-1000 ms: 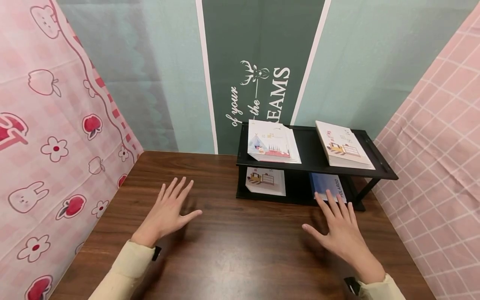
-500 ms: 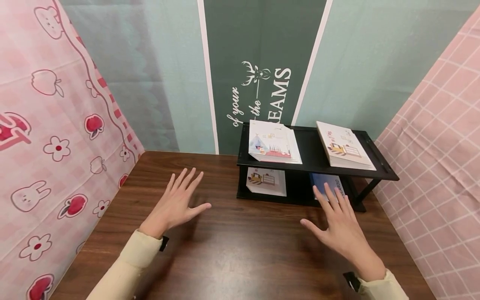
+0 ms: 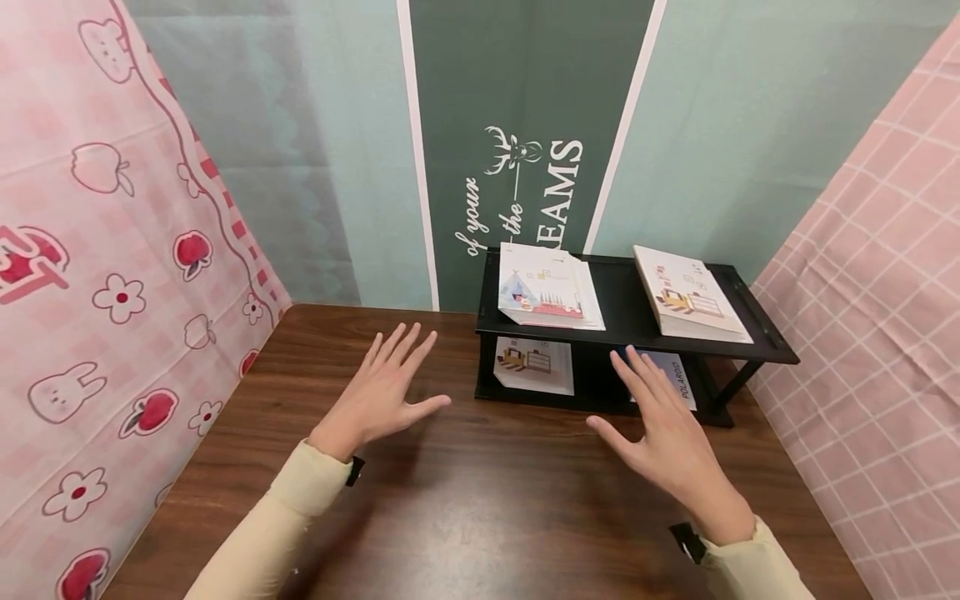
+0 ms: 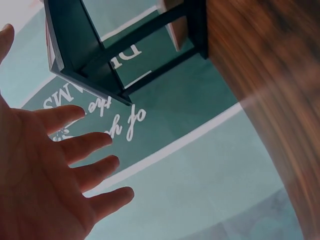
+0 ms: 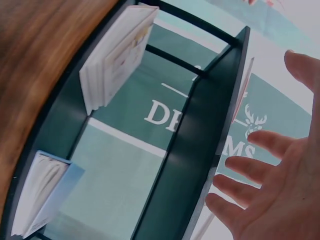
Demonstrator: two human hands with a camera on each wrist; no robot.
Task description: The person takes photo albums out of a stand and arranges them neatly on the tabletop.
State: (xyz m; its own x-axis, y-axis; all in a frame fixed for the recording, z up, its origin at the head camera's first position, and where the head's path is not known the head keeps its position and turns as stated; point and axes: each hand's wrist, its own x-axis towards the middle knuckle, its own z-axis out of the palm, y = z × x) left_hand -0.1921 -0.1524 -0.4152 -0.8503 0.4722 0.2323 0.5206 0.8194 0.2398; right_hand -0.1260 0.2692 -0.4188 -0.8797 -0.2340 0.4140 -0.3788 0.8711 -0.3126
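Observation:
My left hand (image 3: 382, 392) hovers over the brown table left of the black two-tier shelf (image 3: 615, 287), fingers spread and holding nothing. In front of the shelf's right half, my right hand (image 3: 667, 433) is also spread, with nothing in it. Its fingers overlap a blue-and-white book marked POLAROID (image 3: 671, 371) on the lower tier; the right wrist view has that book (image 5: 42, 192) apart from the hand. Lower left lies a stack of white books (image 3: 534, 365), seen edge-on as several books (image 5: 117, 60). The upper tier bears a left book stack (image 3: 542, 283) and a right book stack (image 3: 690, 293).
The wooden table (image 3: 465, 500) spreads in front of the shelf. A green and teal cloth (image 3: 517, 100) hangs behind it. Pink patterned cloth (image 3: 150, 333) borders the left side, and a pink checked cloth (image 3: 885, 292) the right, close to the shelf's end.
My left hand has moved right and away from me, towards the shelf. The right hand has shifted slightly left and forward. The shelf and its books stay put.

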